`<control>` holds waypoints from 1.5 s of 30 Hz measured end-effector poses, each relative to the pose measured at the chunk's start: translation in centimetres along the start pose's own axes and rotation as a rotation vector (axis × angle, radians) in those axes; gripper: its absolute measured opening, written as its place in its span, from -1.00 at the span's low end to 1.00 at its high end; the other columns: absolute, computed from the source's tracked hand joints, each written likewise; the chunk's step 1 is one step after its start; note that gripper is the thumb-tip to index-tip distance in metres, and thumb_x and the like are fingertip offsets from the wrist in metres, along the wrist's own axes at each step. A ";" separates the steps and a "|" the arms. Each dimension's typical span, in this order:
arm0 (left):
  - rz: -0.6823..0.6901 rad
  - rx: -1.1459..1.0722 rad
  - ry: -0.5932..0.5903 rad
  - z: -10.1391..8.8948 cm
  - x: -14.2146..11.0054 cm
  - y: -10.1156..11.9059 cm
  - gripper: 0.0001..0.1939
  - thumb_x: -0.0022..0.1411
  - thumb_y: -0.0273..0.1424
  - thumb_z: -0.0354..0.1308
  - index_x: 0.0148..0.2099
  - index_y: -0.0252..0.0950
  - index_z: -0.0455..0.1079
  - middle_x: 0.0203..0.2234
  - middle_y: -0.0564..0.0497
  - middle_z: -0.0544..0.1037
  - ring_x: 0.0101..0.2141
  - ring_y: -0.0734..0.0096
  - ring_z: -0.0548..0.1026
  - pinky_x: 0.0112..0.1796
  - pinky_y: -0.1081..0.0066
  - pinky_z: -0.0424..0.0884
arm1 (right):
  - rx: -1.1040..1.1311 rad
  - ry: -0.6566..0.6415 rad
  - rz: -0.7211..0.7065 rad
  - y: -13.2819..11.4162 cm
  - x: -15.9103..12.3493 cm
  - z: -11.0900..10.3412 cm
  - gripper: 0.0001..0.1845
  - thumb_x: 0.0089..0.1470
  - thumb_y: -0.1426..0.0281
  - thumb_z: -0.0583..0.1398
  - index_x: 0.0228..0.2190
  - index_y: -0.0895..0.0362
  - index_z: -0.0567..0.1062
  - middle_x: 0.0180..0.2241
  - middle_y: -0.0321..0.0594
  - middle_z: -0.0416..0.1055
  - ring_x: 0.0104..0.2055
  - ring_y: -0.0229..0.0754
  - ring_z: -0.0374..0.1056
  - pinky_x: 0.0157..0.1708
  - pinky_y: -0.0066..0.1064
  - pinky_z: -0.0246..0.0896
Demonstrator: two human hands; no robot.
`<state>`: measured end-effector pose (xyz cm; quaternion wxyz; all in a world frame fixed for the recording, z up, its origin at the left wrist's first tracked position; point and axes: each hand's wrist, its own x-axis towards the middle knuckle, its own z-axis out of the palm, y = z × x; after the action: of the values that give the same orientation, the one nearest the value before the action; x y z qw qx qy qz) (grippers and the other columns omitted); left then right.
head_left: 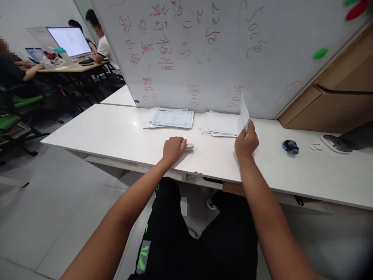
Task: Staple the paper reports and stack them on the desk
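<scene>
My left hand [174, 150] is wrapped round a small pale stapler [189, 147] that rests on the white table; only its front end shows past my fingers. Between the thumb and fingers of my right hand [247, 140] is a sheet of paper [244, 110], its edge raised and bent up above the right-hand paper stack [223, 123]. That stack's top sheets look blank. To the left lies another paper stack [171, 118], printed side up, with dark lettering along its top edge.
A whiteboard [215, 58] with red writing stands behind the stacks. Along the white table [96, 128], to the right, are a dark blue object [290, 146], a mouse [336, 144] and cardboard boxes [323, 103]. People sit at a desk [72, 67] with a monitor [69, 41], far left.
</scene>
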<state>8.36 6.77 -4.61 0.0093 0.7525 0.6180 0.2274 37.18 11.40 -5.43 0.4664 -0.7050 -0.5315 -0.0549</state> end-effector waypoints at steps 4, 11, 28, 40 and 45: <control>0.056 -0.075 0.222 -0.3 -0.7 0.2 -0.60 0.42 -0.28 -0.23 -0.17 -0.25 0.43 -0.13 -0.08 0.53 0.04 0.16 0.34 0.13 0.06 0.04 | 0.259 0.066 0.052 -3.9 -1.8 -2.8 -0.45 0.23 0.22 -0.13 0.08 0.20 0.37 0.03 0.05 0.40 0.10 0.07 0.30 0.07 -0.09 0.17; 0.289 -0.966 -0.109 -5.6 -8.2 7.7 -0.26 0.24 0.06 -0.01 0.31 -0.27 0.05 0.13 -0.24 0.34 0.11 0.03 0.30 0.06 0.07 0.25 | 0.852 -0.507 0.136 -11.7 -12.1 -13.1 -0.33 0.21 -0.07 -0.17 0.13 0.01 0.34 0.06 -0.10 0.39 -0.05 -0.01 0.39 -0.19 -0.21 0.36; 0.042 -0.217 -0.088 5.3 0.4 10.7 -0.76 0.24 -0.29 0.06 -0.09 -0.27 0.37 0.09 -0.19 0.38 0.15 -0.02 0.23 0.08 0.03 0.19 | -0.102 -0.340 -0.298 -3.0 1.5 -1.4 -0.55 0.16 0.29 0.04 0.06 0.14 0.39 0.16 -0.01 0.28 0.16 0.08 0.18 0.10 -0.04 0.09; 0.126 -0.104 -0.258 5.4 0.7 10.9 -0.58 0.33 -0.19 -0.12 0.16 -0.14 0.28 0.28 -0.04 0.15 0.29 0.08 -0.02 0.22 -0.12 -0.14 | -0.172 -0.597 -0.513 -1.1 1.3 5.3 -0.59 0.26 0.32 -0.05 -0.01 0.16 0.46 0.09 0.01 0.38 0.19 -0.03 0.23 0.08 -0.16 0.13; 0.142 -0.101 -0.266 5.3 0.7 10.9 -0.58 0.34 -0.18 -0.14 0.18 -0.12 0.26 0.28 0.01 0.18 0.28 0.15 0.02 0.22 -0.13 -0.13 | -0.113 -0.533 -0.356 -1.2 1.3 5.6 -0.59 0.24 0.31 -0.03 -0.09 0.20 0.51 0.00 0.01 0.45 0.10 0.00 0.33 0.07 -0.16 0.15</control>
<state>20.44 6.24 -5.95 0.1128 0.8162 0.5446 0.1567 34.42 16.36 -7.08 0.2542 -0.6152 -0.7460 0.0216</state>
